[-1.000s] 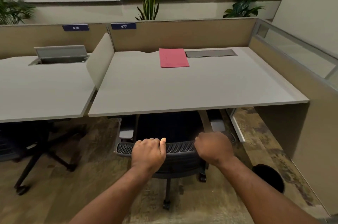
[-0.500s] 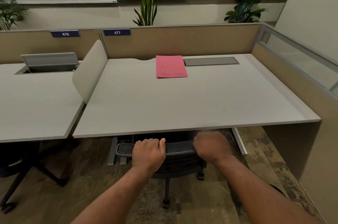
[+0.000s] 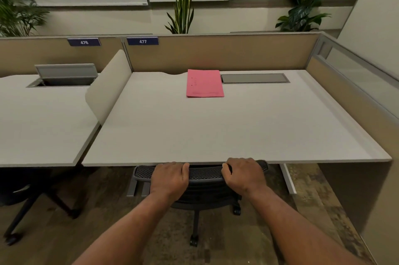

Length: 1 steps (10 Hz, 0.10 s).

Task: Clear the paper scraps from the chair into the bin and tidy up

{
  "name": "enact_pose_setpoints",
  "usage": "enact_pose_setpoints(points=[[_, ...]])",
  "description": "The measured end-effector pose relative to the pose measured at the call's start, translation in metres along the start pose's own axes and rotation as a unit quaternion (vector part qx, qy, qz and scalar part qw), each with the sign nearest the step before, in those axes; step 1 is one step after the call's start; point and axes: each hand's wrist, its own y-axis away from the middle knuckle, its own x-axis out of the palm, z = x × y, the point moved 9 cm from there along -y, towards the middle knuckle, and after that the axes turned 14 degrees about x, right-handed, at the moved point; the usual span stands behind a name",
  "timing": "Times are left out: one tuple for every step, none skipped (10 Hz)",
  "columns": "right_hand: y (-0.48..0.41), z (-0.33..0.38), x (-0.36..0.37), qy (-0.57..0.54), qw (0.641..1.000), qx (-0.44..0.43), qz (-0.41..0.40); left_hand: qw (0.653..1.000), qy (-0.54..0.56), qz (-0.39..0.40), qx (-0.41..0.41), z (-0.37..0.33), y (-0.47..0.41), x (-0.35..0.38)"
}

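Note:
A black mesh office chair stands tucked under the grey desk, only the top of its backrest and its wheeled base showing. My left hand grips the backrest's top edge left of centre. My right hand grips the same edge right of centre. The seat is hidden under the desk, so no paper scraps show. The bin is out of view.
A pink folder lies at the back of the desk beside a closed cable hatch. A neighbouring desk with another black chair beneath stands to the left. Beige partitions and a side panel enclose the desk.
The chair has rolled forward under the desk with both hands on its backrest. The black bin at the lower right has dropped out of view as I stepped closer.

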Motion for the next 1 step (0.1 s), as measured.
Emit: enact_pose_setpoints(points=[[-0.0026, 0.0043, -0.0127, -0.042, 0.998, -0.034, -0.020, 0.999, 0.033, -0.037, 0.004, 0.0046, -0.0053, -0.0121]])
